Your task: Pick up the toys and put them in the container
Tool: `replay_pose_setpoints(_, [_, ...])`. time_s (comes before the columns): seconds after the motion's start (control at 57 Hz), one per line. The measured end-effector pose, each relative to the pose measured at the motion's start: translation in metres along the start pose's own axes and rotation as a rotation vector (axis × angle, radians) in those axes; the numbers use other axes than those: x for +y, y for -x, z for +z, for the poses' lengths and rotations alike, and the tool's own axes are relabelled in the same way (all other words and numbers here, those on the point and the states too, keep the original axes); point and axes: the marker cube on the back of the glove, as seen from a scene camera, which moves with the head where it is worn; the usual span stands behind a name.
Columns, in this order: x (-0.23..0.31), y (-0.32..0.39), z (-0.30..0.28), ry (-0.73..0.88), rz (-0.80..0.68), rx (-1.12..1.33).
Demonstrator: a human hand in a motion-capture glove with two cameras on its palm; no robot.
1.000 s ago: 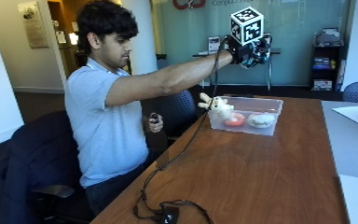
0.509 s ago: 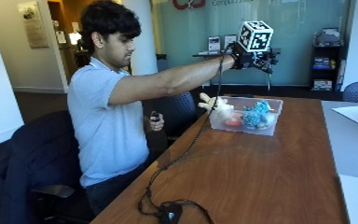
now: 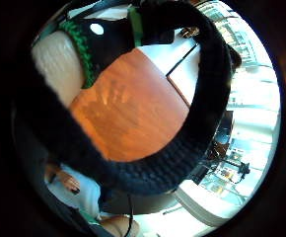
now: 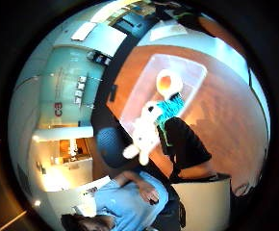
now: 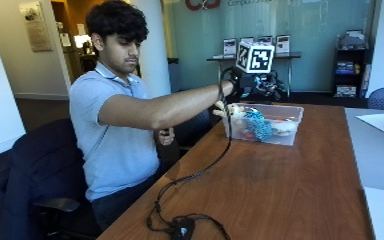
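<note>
Toys sit in the container (image 5: 272, 131) just below and in front of the right hand (image 5: 253, 85), which is raised above its near rim on an outstretched arm. A blue toy (image 5: 257, 125) lies in the box, a round white-and-orange toy (image 4: 167, 83) beside it, and a cream plush (image 4: 143, 134) hangs over the rim nearest the hand. The thumb-side palm view looks down on all three. Whether the fingers are spread or curled I cannot tell; they are hidden behind the glove's gear, and a black strap fills the little-finger view. The bare left hand (image 5: 166, 136) rests below the arm, off the table (image 5: 272, 190), apparently closed on something small.
</note>
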Motion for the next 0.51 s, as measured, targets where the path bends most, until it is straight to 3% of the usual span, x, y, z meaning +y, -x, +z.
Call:
replay_pose_setpoints(0.123, [0.057, -0.007, 0.033, 0.040, -0.060, 0.061])
replay_pose_setpoints(0.298, [0.158, -0.016, 0.059, -0.054, -0.137, 0.085])
replay_pose_setpoints(0.509, [0.225, -0.026, 0.102, -0.050, -0.093, -0.024])
